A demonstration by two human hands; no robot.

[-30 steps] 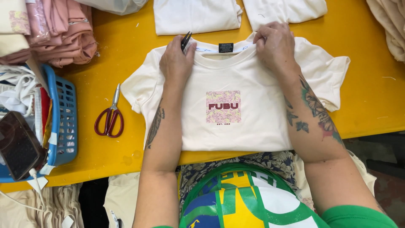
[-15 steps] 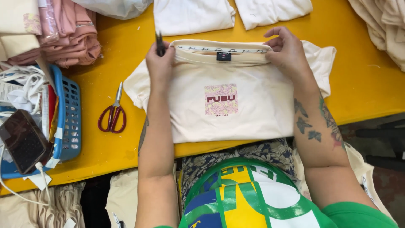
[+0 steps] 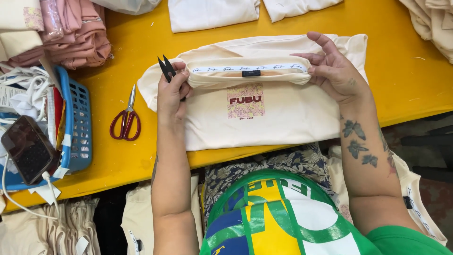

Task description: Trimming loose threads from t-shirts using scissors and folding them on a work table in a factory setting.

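Observation:
A cream T-shirt (image 3: 264,118) with a small pink and dark red chest print lies on the yellow table (image 3: 141,42). Its neck end is folded over toward me, showing the inner neck tape and a small dark label. My left hand (image 3: 172,92) grips the left end of that fold and also holds black thread snips (image 3: 166,67), blades pointing up. My right hand (image 3: 332,71) pinches the right end of the fold, fingers spread over the cloth.
Red-handled scissors (image 3: 125,120) lie left of the shirt. A blue plastic basket (image 3: 78,123) with tags and a phone (image 3: 28,148) on a cable sits at the left edge. Folded pink garments (image 3: 78,33) and white folded shirts (image 3: 212,12) lie behind.
The shirt lay flat with both hands at the collar. Both hands have since folded the neck end over toward me, exposing the inner neck tape.

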